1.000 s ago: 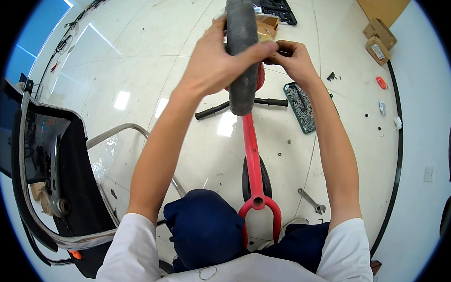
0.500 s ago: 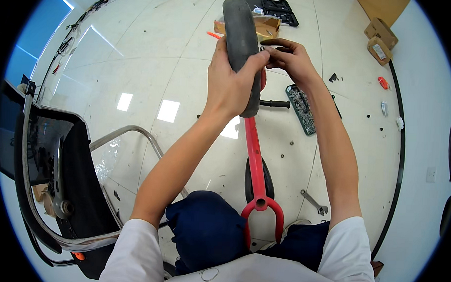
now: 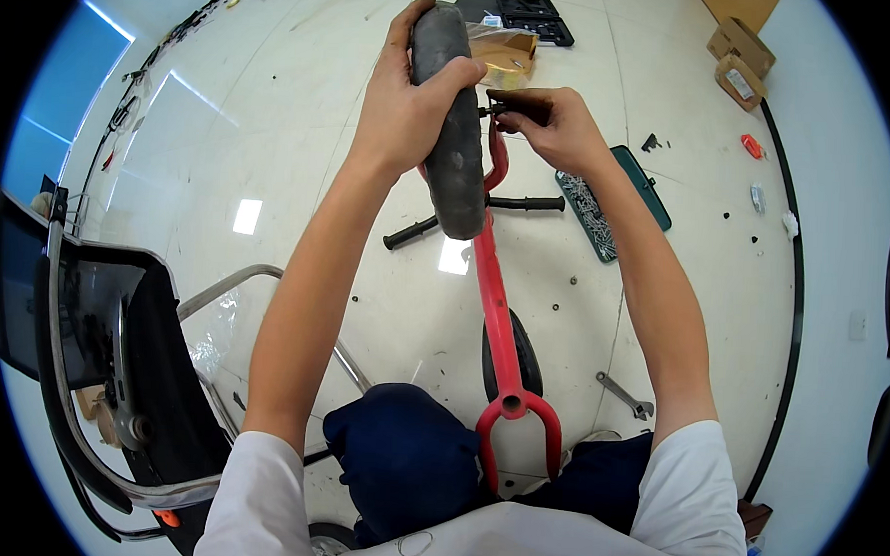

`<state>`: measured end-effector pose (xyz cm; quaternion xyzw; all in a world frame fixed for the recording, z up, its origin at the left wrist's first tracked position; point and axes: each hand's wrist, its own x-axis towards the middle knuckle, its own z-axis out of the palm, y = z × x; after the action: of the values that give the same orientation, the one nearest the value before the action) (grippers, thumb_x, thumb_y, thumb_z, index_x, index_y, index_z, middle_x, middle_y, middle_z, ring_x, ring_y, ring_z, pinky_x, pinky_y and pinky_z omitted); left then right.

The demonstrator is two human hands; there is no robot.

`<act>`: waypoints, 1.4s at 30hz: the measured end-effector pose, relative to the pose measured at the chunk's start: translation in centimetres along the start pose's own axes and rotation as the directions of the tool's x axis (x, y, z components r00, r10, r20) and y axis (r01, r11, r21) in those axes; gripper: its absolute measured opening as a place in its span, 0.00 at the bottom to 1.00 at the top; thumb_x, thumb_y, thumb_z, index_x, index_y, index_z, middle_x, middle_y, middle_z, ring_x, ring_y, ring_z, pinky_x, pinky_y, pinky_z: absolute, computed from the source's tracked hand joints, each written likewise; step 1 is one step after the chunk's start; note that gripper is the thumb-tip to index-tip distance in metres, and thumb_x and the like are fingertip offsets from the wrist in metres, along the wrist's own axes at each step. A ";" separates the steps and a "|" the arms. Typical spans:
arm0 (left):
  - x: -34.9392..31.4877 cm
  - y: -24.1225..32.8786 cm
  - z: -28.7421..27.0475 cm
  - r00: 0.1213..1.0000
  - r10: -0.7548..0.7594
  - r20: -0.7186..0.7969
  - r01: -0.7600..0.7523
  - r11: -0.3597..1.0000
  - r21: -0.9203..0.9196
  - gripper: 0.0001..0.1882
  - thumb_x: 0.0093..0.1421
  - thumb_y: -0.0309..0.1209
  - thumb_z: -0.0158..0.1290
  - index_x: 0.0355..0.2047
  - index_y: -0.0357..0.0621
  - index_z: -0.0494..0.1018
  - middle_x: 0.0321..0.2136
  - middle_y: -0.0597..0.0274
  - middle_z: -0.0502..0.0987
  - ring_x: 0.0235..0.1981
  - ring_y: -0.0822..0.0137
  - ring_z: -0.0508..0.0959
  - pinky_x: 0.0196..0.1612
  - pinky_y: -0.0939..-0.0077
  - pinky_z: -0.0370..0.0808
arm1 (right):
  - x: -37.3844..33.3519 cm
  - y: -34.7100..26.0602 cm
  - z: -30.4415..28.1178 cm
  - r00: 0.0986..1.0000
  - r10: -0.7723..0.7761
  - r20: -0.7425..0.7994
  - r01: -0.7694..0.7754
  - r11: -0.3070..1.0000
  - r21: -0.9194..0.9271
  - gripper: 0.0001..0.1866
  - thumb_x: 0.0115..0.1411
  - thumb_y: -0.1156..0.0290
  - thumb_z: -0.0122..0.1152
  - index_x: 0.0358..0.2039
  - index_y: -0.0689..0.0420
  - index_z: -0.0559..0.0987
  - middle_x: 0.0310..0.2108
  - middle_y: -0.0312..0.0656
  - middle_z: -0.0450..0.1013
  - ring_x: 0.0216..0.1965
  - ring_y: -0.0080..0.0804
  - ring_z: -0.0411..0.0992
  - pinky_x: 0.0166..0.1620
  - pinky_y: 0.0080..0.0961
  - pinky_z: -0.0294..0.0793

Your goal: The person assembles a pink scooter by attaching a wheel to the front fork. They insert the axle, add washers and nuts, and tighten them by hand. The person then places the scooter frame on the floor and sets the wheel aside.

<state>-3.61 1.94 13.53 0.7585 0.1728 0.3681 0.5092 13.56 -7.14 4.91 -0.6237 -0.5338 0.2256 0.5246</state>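
My left hand (image 3: 403, 120) grips a black wheel (image 3: 459, 171) from its left, fingers over the top of the tyre and thumb across the tread. On the wheel's right side, my right hand (image 3: 556, 130) pinches the end of a dark axle bolt (image 3: 489, 111) that sticks out. The fingertips of that hand are partly hidden behind it. Beneath the wheel is a red bike frame (image 3: 500, 329) with a forked end close to my legs. Its black handlebar (image 3: 526, 203) lies just below my hands, and another black wheel (image 3: 527, 357) rests under the frame.
Right of the frame, a green case (image 3: 646, 192) of screws lies open, with an adjustable wrench (image 3: 625, 395) nearer me. A metal-framed black chair (image 3: 172, 367) stands at left. Beyond the wheel are a cardboard tray (image 3: 507, 55) and black tool case (image 3: 533, 16); boxes (image 3: 739, 53) sit far right.
The held wheel has shifted left and tilted. My left fingers now wrap over its top. My right hand has come left and slightly down onto the bolt, uncovering more of the handlebar.
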 end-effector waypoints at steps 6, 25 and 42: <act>-0.4 -1.2 0.3 0.992 0.126 -0.022 -0.123 0.989 0.087 0.42 0.49 0.38 0.58 0.63 0.44 0.55 0.44 0.50 0.72 0.37 0.63 0.77 0.40 0.73 0.76 | -0.3 -0.4 0.4 0.999 0.049 -0.013 -0.050 0.997 -0.052 0.13 0.67 0.70 0.53 0.42 0.67 0.79 0.30 0.44 0.79 0.29 0.27 0.76 0.38 0.24 0.77; -1.8 0.2 0.5 0.997 0.076 -0.009 -0.075 0.997 0.030 0.41 0.49 0.34 0.56 0.64 0.43 0.54 0.50 0.48 0.69 0.49 0.59 0.73 0.52 0.70 0.71 | 0.0 -0.4 0.1 0.978 0.148 0.147 -0.154 0.988 0.026 0.15 0.69 0.60 0.47 0.44 0.61 0.70 0.26 0.37 0.70 0.22 0.23 0.67 0.24 0.22 0.68; -1.6 -0.3 -0.8 0.991 0.130 -0.027 -0.131 0.990 -0.052 0.38 0.50 0.28 0.54 0.62 0.44 0.53 0.44 0.50 0.70 0.34 0.65 0.78 0.38 0.72 0.78 | 0.4 -1.1 2.9 0.985 0.101 -0.141 -0.115 0.989 -0.092 0.22 0.68 0.54 0.45 0.33 0.63 0.74 0.17 0.35 0.64 0.18 0.22 0.62 0.23 0.25 0.62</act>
<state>-5.22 1.54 12.86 0.7498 0.1188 0.4139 0.5023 10.78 -5.67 5.05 -0.6910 -0.4726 0.1837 0.5151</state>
